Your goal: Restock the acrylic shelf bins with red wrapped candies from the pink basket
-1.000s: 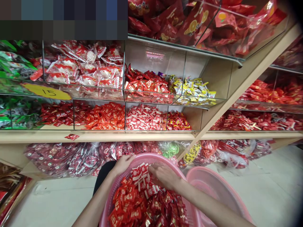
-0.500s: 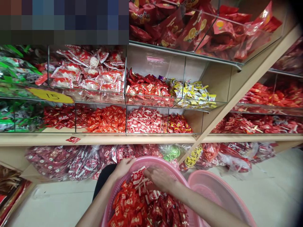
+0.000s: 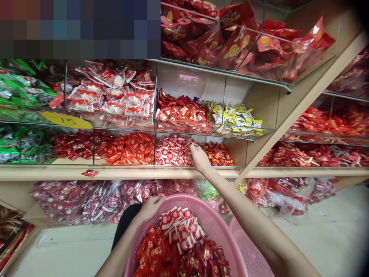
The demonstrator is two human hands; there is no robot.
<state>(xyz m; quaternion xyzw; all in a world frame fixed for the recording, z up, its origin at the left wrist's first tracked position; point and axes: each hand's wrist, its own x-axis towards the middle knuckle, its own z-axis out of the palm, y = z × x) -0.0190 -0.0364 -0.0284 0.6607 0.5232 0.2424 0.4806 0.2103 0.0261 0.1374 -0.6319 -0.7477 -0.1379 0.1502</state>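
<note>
A pink mesh plastic basket (image 3: 227, 227) stands low in front of me, and my left hand (image 3: 152, 207) is closed over its far left rim. Inside it lie red-and-white wrapped candies (image 3: 181, 227), orange-red wrapped candies (image 3: 155, 250) and dark red wrapped candies (image 3: 206, 256). My right hand (image 3: 201, 158) is at the shelf, over the front of a compartment of red-and-white candies (image 3: 174, 150). Its fingers are loosely bent, apart from each other, and nothing shows in them. Just right of it sits a compartment of red-and-yellow candies (image 3: 220, 154).
Clear panels divide the shelf's candy compartments, with a yellow "15" tag (image 3: 66, 120) at left. One loose candy (image 3: 90, 173) lies on the wooden ledge (image 3: 57, 174). Bagged candies (image 3: 100, 200) sit underneath. A second pink basket (image 3: 252, 246) is partly behind my right arm.
My right hand has left the basket and moved up and forward to the red-and-white candy compartment. The red-and-white candies in the basket are uncovered. My left hand stays on the rim.
</note>
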